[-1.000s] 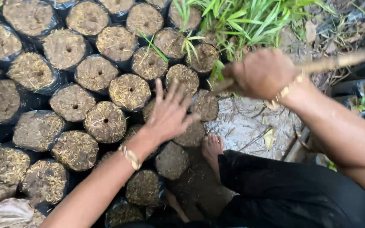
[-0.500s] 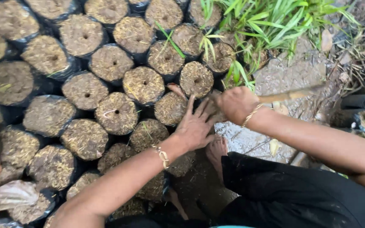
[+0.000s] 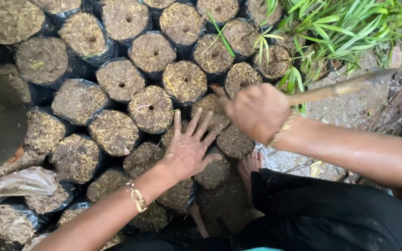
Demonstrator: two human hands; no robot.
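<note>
Bare wet ground [image 3: 324, 109] lies to the right, with green grass [image 3: 345, 28] at the far right corner and dry twigs beyond it. Most of the left and centre is packed with black nursery bags [image 3: 77, 100] filled with soil and husk, standing upright and touching one another in tight rows; many of the far ones have a small hole in the middle of the soil.

The left hand [image 3: 189, 148] lies flat with fingers spread on the soil tops of the near bags, at the right edge of the block. Just beyond it, the right hand [image 3: 256, 111] is closed in a fist around a wooden stick [image 3: 336, 88], whose free end runs out to the right over the ground. The lower end of the stick is hidden under the fist, over a bag [image 3: 212, 111] next to the left fingertips, so whether it enters the soil cannot be told.

A bare foot [image 3: 251, 166] rests on the ground just beside the nearest bags, below the right wrist, and a dark trouser leg [image 3: 322, 214] fills the near right. At the near left lies a crumpled, half-empty bag [image 3: 22, 182].
</note>
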